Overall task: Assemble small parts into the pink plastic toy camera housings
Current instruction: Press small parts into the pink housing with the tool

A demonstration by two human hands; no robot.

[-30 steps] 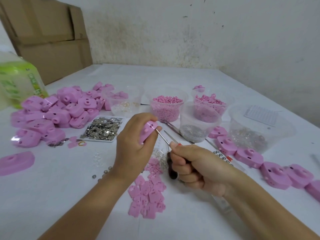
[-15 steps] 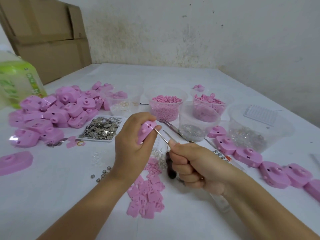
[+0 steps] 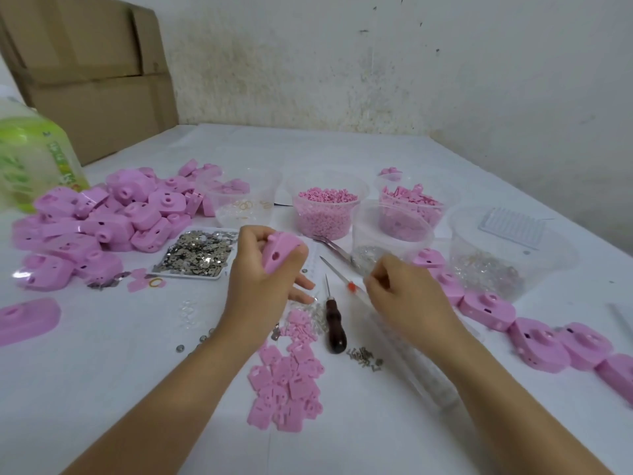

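Pink camera housing (image 3: 279,255) is lifted off the table in the left hand (image 3: 263,279), which grips it with the hole facing the worker, likely to take a part. The right hand (image 3: 407,299) hovers curled beside a thin metal tool (image 3: 337,270); I cannot tell whether it holds anything.

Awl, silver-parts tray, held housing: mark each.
awl (image 3: 335,329), head view, dark wooden handle.
silver-parts tray (image 3: 185,275), head view, near white rim.
held housing (image 3: 286,248), head view, pink face above hole.

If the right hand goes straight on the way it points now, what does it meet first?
Probably the tweezers, lying just ahead of the right hand on the table; depth is unclear.
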